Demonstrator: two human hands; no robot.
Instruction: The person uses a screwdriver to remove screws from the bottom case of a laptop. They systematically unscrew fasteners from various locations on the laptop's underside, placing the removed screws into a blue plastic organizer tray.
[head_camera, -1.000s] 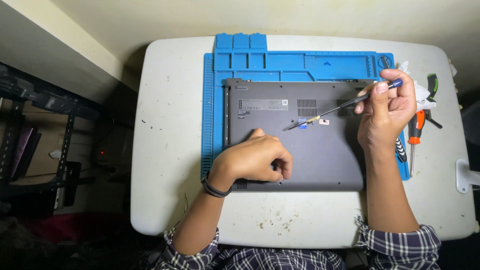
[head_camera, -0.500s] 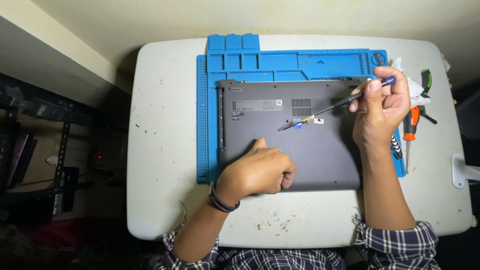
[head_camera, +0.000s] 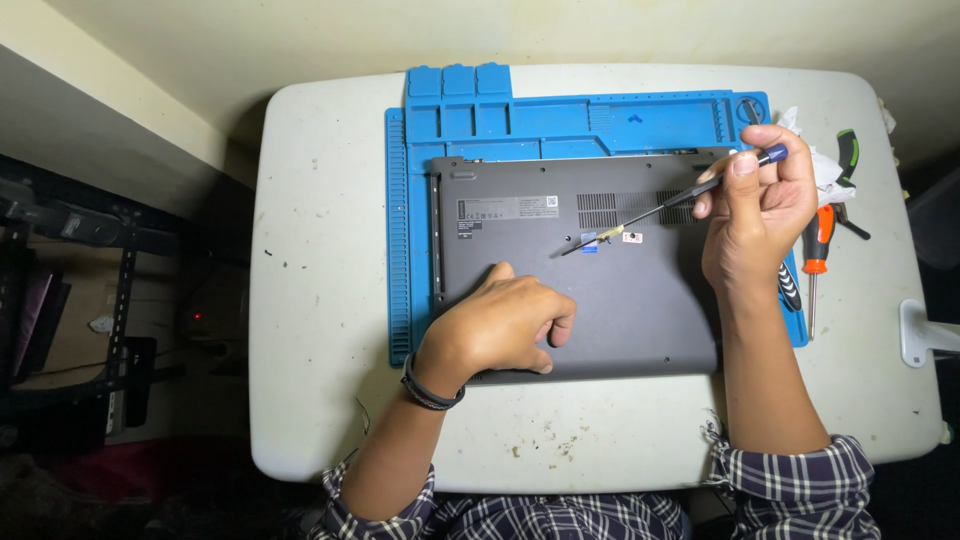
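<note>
Two bare hands are on a dark grey laptop (head_camera: 600, 270) flipped bottom-up in the middle of the frame, sitting on a blue repair mat (head_camera: 560, 120) on a white tabletop (head_camera: 320, 250). Left hand (head_camera: 500, 325) lies flat-ish on the lower left part of the case, fingers curled under, grip holding nothing, just pressing down. Right hand (head_camera: 760, 215) at the right edge has its grip pinched around a slim screwdriver (head_camera: 665, 208), tip touching the case near a small sticker around center. An orange-handled screwdriver (head_camera: 815, 250) and a green-handled tool (head_camera: 848, 150) lie just right of the mat.
</note>
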